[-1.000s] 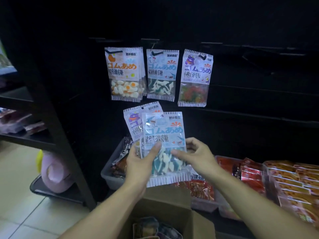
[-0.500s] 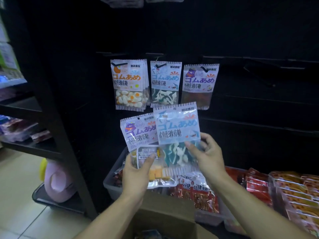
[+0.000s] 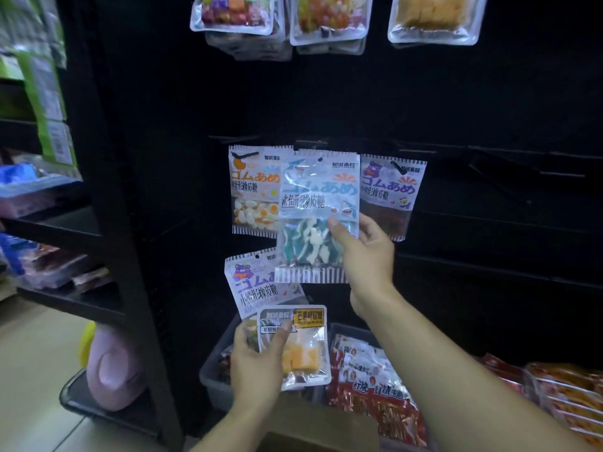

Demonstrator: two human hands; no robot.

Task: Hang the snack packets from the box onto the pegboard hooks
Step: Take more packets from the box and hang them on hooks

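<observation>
My right hand pinches a blue shark gummy packet by its right edge and holds it up against the black pegboard, its top hole level with the middle hook. It covers the shark packets hanging there. An egg gummy packet hangs to its left and a bear gummy packet to its right. Lower down, my left hand grips a fan of packets: a purple bear gummy packet behind and a mango packet in front. The box's cardboard edge shows at the bottom.
Clear snack bags hang on the upper row. Bare hooks run along the board to the right. A grey bin and red packets sit below. A black shelf unit stands on the left, with a pink object on the floor.
My right hand lifted the shark packet away from the stack up to the middle hook. My left hand stayed low with the other packets. The view tilted upward.
</observation>
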